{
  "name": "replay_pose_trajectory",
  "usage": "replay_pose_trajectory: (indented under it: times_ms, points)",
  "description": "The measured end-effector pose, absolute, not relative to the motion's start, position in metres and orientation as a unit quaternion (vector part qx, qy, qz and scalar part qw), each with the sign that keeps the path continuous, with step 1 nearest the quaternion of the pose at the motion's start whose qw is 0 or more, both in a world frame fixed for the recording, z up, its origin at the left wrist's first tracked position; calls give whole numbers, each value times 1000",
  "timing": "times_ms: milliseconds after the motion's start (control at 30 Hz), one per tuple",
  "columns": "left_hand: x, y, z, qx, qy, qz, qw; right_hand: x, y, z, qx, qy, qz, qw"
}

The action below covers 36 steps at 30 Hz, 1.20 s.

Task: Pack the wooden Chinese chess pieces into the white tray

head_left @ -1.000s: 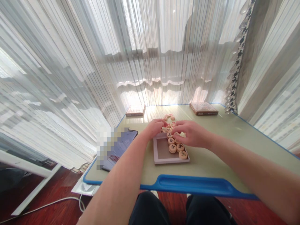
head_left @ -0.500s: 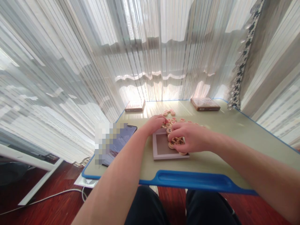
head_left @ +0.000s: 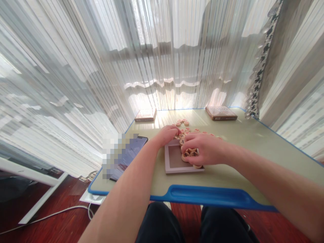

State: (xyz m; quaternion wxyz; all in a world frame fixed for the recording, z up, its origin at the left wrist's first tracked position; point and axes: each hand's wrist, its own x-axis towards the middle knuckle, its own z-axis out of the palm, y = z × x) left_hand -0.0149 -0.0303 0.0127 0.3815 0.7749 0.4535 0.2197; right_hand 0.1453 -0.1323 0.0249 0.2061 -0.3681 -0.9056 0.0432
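Right-hand fingers [head_left: 189, 137] have slid onto xiangqi pieces [head_left: 186, 155] (wooden discs).

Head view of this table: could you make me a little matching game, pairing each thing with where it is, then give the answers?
Things:
1. Left hand
2. Right hand
3. Phone
4. Flat box

Places:
A. Far edge of the table
B. Over wooden xiangqi discs in the pale tray
C. Left of the tray, near the table's left edge
D. At the tray's far left corner

Pairs: 1-D, 2-B, 3-C, 4-A
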Motion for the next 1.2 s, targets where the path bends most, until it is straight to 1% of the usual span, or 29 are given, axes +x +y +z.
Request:
replay_pose_trajectory:
  times_ms: [267, 533, 733, 933, 1200]
  points:
    - [-16, -31, 13, 789, 441, 209, 374, 139, -137, 29, -370, -902, 51, 217]
    - [-16, -31, 15, 797, 445, 199, 356, 135, -139, 30, -326, -926, 49, 185]
    - [-17, -33, 14, 811, 449, 185, 327, 135, -137, 27, -317, -928, 40, 192]
    - [-17, -30, 13, 811, 446, 193, 326, 127, -141, 28, -318, -937, -3, 148]
    - [-19, -28, 11, 813, 446, 192, 320, 126, -141, 25, -324, -935, -29, 138]
